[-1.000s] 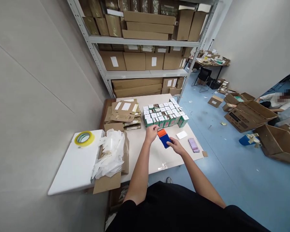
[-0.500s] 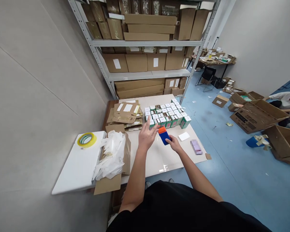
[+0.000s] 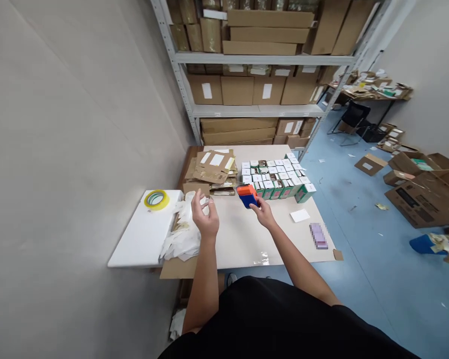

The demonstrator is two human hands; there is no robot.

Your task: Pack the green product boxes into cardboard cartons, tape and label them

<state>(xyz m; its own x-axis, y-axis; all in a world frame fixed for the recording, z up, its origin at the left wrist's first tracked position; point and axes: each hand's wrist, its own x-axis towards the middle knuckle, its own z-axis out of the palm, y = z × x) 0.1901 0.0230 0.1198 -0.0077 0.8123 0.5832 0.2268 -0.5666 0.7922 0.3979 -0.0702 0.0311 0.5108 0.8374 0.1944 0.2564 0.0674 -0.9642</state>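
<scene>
My right hand (image 3: pixel 262 212) is closed around a small blue-and-orange object (image 3: pixel 249 196), blue below and orange on top; its exact kind does not show. Held above the table (image 3: pixel 235 239), it has a dark edge at its left end. My left hand (image 3: pixel 205 217) is raised over the right side of a cardboard box stuffed with white crumpled paper (image 3: pixel 181 244). Its fingers are curved and apart, with nothing visible between them. Beyond the right hand stand rows of small white-and-green boxes (image 3: pixel 280 179). A flat white card (image 3: pixel 300 215) lies right of that hand.
Flattened cardboard (image 3: pixel 213 167) is piled at the table's back left. A yellow tape roll (image 3: pixel 156 199) rests on a white board (image 3: pixel 134 239) by the wall. Shelving (image 3: pixel 262 112) full of cartons rises behind. Open cartons (image 3: pixel 422 199) and a blue bin (image 3: pixel 428 244) stand on the floor at right.
My left hand has moved left, away from the blue-and-orange object, toward the paper-filled box. My right hand still holds the object, now turned differently. The view has shifted, and the person at right is out of sight.
</scene>
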